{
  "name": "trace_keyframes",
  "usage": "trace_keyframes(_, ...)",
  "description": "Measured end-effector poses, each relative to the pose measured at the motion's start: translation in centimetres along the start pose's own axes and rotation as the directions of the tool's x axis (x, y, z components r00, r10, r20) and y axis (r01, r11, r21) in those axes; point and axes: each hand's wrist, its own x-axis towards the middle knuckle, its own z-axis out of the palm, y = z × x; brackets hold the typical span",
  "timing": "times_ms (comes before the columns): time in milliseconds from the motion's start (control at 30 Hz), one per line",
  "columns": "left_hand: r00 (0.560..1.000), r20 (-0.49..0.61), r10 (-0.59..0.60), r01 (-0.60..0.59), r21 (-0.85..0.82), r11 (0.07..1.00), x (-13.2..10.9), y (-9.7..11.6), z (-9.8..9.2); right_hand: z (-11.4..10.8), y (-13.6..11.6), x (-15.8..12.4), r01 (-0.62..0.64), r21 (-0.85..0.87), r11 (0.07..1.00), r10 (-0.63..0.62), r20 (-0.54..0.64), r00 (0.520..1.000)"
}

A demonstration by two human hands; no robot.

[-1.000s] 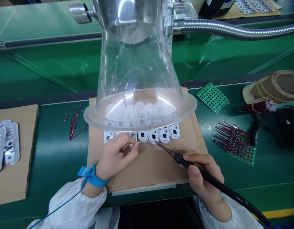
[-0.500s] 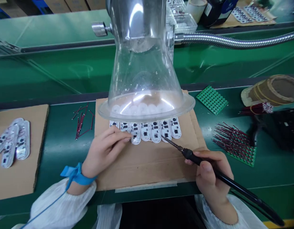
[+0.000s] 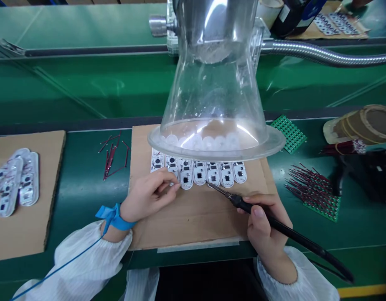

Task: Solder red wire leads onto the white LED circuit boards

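Note:
A row of several white, round-ended circuit boards (image 3: pixel 199 172) lies on a cardboard sheet (image 3: pixel 212 225), its upper part seen through a clear hood. My right hand (image 3: pixel 268 221) grips a black soldering iron (image 3: pixel 243 204) like a pen; its metal tip reaches the lower end of a board in mid-row. At the row's left side, my left hand (image 3: pixel 153 192) has its fingers curled, with thumb and fingertips together beside the lower edge of a board. Whatever is pinched there is too small to make out. A blue wrist strap (image 3: pixel 116 217) circles the left wrist.
The clear fume hood (image 3: pixel 214 104) hangs low over the boards on a flexible metal arm (image 3: pixel 321 53). Dark red wires (image 3: pixel 110 159) lie at left; more wires (image 3: pixel 308 184) stand on a green perforated board at right. Further boards (image 3: pixel 29 179) rest on left cardboard.
The soldering iron tip has shifted left along the row with my right hand. My left fingers, stretched over a board before, are now curled at its lower edge. The whole view has shifted slightly.

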Motion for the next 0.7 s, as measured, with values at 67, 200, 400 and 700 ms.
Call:
trace_keyframes(67, 1.000, -0.002, -0.009, 0.009, -0.005, 1.000, -0.01, -0.04, 0.05, -0.12, 0.05, -0.06, -0.003, -0.009, 1.000, 0.003, 0.006, 1.000)
trace_keyframes(200, 1.000, 0.005, -0.019, 0.019, -0.015, 1.000, -0.09, -0.13, 0.22, -0.18, 0.25, -0.11, -0.008, -0.023, 1.000, 0.009, 0.035, 0.999)
trace_keyframes(400, 1.000, -0.001, -0.012, 0.012, -0.039, 0.999, -0.05, -0.12, 0.24, -0.21, 0.25, -0.06, 0.008, -0.033, 0.999, -0.007, 0.038, 0.999)
trace_keyframes(700, 1.000, 0.015, -0.020, 0.020, -0.030, 0.999, 0.02, -0.07, 0.32, -0.25, 0.24, -0.26, -0.008, 0.009, 1.000, 0.008, 0.020, 1.000)
